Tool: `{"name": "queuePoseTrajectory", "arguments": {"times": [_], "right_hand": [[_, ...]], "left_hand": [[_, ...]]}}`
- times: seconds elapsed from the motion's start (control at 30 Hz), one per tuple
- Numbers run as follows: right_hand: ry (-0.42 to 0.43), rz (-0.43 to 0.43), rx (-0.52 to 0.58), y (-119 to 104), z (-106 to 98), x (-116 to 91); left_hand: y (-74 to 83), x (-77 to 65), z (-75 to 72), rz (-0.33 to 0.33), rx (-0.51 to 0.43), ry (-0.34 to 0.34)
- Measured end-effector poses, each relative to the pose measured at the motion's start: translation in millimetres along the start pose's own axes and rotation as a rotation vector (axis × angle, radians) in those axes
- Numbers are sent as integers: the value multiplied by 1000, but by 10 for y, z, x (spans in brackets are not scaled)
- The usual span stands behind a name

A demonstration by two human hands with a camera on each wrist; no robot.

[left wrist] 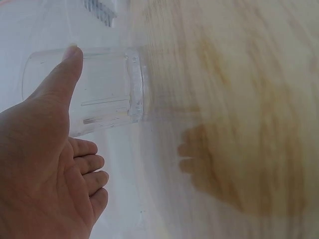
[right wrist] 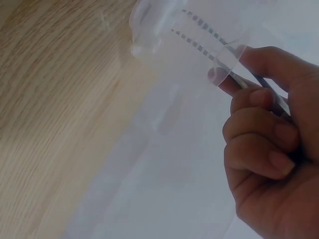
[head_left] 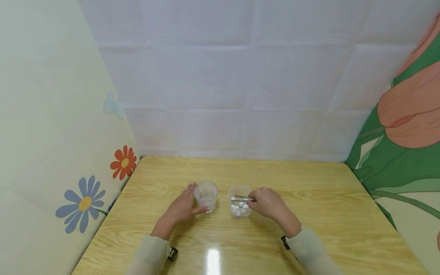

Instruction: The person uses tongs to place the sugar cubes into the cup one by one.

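Observation:
My left hand (head_left: 181, 206) is at a clear cup (head_left: 206, 191) that stands upright on the table. Its thumb lies along the cup's near side, and the fingers reach round the left side; the left wrist view shows the thumb against the cup wall (left wrist: 102, 74). My right hand (head_left: 269, 204) grips metal tweezers (head_left: 245, 198), their tips inside a small clear plastic box (head_left: 231, 194). Several small white lumps (head_left: 241, 205) lie in the box. In the right wrist view the ridged tweezer arms (right wrist: 197, 42) show apart through the plastic; whether they touch a lump cannot be told.
The wood-grain table (head_left: 292, 179) extends around both containers, the box just right of the cup. A white cloth (head_left: 240, 76) hangs behind the table, with flower-printed sheets on the left (head_left: 44, 133) and right (head_left: 409, 160).

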State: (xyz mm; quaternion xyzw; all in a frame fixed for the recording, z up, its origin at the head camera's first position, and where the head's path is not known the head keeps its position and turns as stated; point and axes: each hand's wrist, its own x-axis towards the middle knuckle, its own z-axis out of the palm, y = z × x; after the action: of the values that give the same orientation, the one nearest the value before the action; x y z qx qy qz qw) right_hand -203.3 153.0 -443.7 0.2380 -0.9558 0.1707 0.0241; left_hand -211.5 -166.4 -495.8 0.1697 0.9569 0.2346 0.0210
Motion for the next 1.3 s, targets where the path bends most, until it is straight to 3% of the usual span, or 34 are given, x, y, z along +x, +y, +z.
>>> {"name": "queuePoseTrajectory", "arguments": {"times": [0.6,1.3], "right_hand": [[-51,58,-12,-33,73,59],[17,8,-47,-43,-11,-3]], "left_hand": [[-7,-3,-2,-1,3,-6],[-16,10,14,-3,9,-9]]}}
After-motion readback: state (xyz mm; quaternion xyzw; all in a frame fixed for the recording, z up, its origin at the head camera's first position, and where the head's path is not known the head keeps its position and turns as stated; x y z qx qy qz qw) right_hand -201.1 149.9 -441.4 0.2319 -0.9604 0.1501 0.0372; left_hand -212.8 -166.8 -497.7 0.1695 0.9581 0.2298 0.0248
